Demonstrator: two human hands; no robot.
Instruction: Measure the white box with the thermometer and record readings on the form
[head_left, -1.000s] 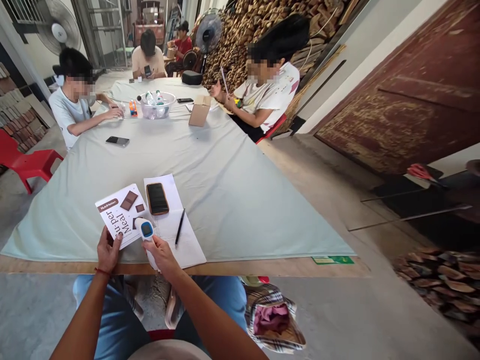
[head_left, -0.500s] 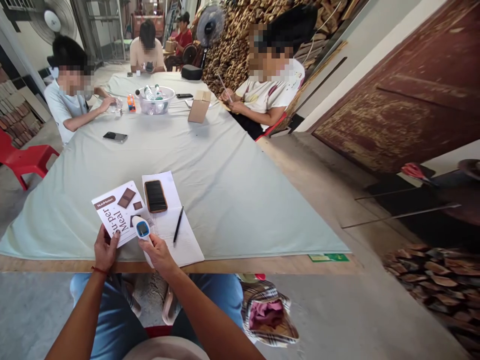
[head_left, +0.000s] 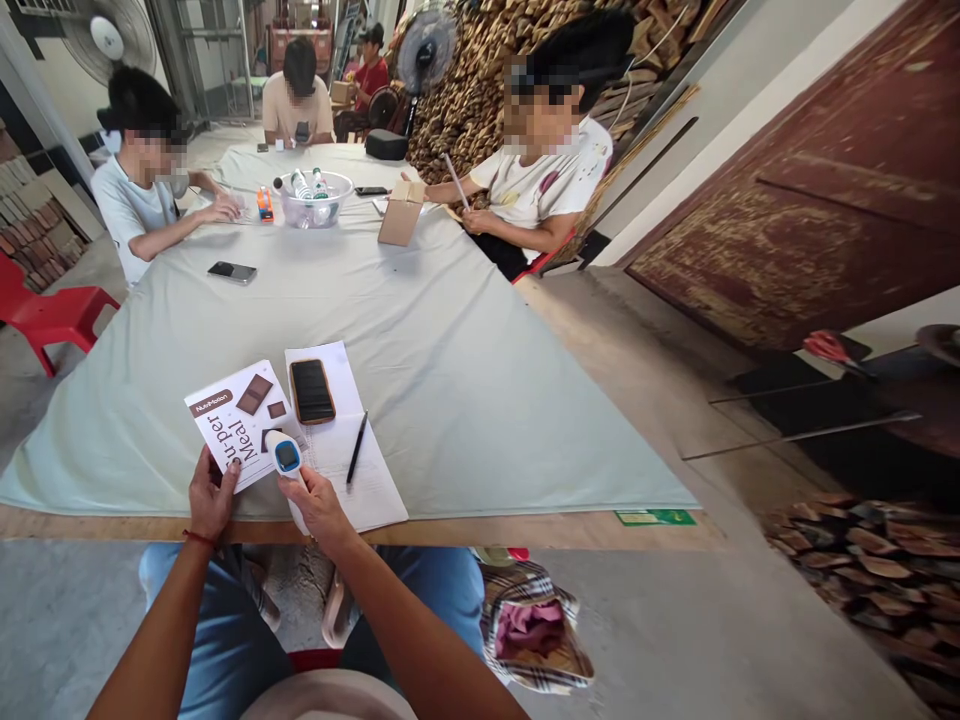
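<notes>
My left hand [head_left: 212, 494] grips the lower edge of a white printed leaflet [head_left: 225, 418] with brown squares and the words "NutriMotion" and "Meal"; the thumb lies on its face. Wrapped round the handle of a white and blue infrared thermometer [head_left: 287, 456] is my right hand [head_left: 318, 505]. The thermometer's head overlaps the leaflet's right part, and its small screen faces me. Just right of it lie sheets of white paper [head_left: 379, 497], bearing a black phone in a brown case [head_left: 312, 391] and a black pen [head_left: 357, 450].
Farther along the cloth-covered table [head_left: 480, 400] are another phone [head_left: 232, 272], a clear basin of bottles [head_left: 315, 212], an orange item [head_left: 265, 204] and a cardboard box [head_left: 401, 214]. Several people sit around it. A checked bag [head_left: 536, 640] stands on the floor by my leg.
The person at the right has reached one hand toward the cardboard box while the other holds a thin stick-like item. My hands, the leaflet and the thermometer stay essentially in place.
</notes>
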